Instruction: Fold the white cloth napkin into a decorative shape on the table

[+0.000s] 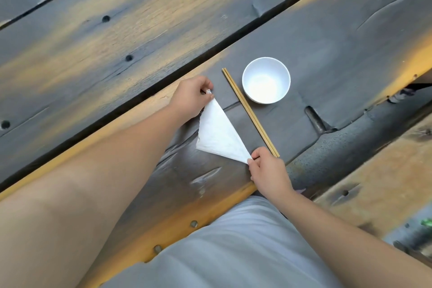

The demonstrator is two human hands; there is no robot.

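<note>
The table filled the view, built of broad weathered planks, dark grey with worn yellow streaks, split by long dark gaps and dotted with bolt holes. At the near edge the person's lap showed, covered in pale grey cloth, and two bare forearms reached out over the planks.

The white cloth napkin lay on the plank nearest the person, folded into a triangle with its long edge running from the far tip down to the near tip, and its third corner pointing to the person's left. It rested flat on the wood between the two hands.

A white bowl stood upright and empty to the right of the napkin, farther from the person. Between bowl and napkin lay a pair of wooden chopsticks, side by side and touching, set parallel to the napkin's long edge and just beside it.

The left hand was closed on the napkin's far tip, pinching it between thumb and fingers. The right hand pinched the near tip in the same way, close to the near end of the chopsticks.
</note>
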